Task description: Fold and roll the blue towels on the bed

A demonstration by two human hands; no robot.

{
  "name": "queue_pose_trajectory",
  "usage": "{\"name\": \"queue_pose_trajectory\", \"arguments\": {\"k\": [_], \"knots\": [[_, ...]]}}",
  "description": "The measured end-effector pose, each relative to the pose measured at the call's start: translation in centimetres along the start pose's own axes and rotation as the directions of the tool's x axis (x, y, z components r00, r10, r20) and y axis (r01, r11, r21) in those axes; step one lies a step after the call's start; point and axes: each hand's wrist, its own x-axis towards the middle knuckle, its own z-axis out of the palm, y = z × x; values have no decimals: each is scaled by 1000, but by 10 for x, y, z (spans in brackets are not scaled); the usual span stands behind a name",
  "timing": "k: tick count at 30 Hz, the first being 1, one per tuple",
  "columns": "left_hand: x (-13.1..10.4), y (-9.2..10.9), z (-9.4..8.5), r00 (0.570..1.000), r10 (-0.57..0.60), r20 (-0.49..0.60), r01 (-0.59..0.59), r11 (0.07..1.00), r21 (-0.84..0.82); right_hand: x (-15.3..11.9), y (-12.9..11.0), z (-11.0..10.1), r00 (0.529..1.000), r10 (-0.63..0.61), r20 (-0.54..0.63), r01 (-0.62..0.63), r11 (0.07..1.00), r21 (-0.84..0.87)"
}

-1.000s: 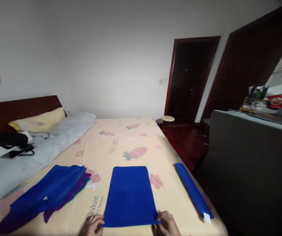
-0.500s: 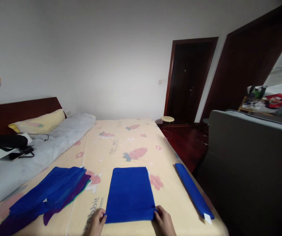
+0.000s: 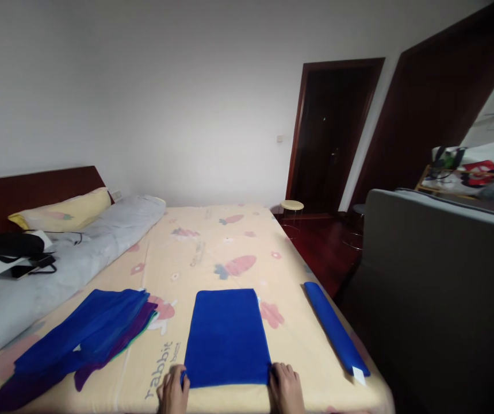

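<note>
A blue cloth (image 3: 228,336), probably a towel, lies flat as a rectangle on the bed in front of me. My left hand (image 3: 175,388) is closed on its near left corner, a bit of blue showing between thumb and fingers. At the near right corner my right hand (image 3: 287,385) has its fingers curled over the edge. To the right lies a blue rolled cloth (image 3: 335,328) with a white tag (image 3: 358,375) at its near end. Left of my hands, a loose pile of blue cloths (image 3: 87,328) overlaps a purple cloth (image 3: 132,335).
The patterned bed sheet (image 3: 212,253) stretches to the far wall. A grey rolled quilt (image 3: 87,247), a yellow pillow (image 3: 69,211) and a black bag (image 3: 9,247) are on the left. Past the bed's right edge stand a round stool (image 3: 292,205) and a dark grey panel (image 3: 436,299).
The crease along the cloth's near edge no longer shows, and my fingers have curled further round its near corners. The view has shifted slightly.
</note>
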Motion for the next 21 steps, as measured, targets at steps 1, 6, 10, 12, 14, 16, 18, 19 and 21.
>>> {"name": "queue_pose_trajectory", "arguments": {"k": [1,6,10,12,14,16,18,19,21], "knots": [[1,-3,1,1000,-5,-11,4,998,-57,0,-1,-2,1000,12,0,-12,999,32],[15,-11,-4,1000,12,-17,-17,934,-356,11,-12,-19,994,80,73,-98,947,306],[26,-7,-10,999,11,-41,-24,935,-353,22,-20,-27,957,183,227,-257,895,363],[27,-6,-11,997,66,-25,-71,948,-310,24,-19,-24,961,177,210,-234,931,282],[23,-5,-9,992,130,-4,-127,966,-225,22,-17,-19,981,120,154,-147,973,175],[17,-4,-6,989,150,-4,-150,983,-108,18,-13,-13,995,42,91,-50,995,91],[12,-2,-3,993,111,-39,-111,994,3,13,-9,-7,999,-24,27,22,999,47],[9,-1,-1,995,83,-59,-80,996,45,10,-6,-5,999,-48,6,47,998,38],[7,2,1,996,49,-69,-42,994,102,5,-2,-1,997,-81,-7,81,996,36]]}}
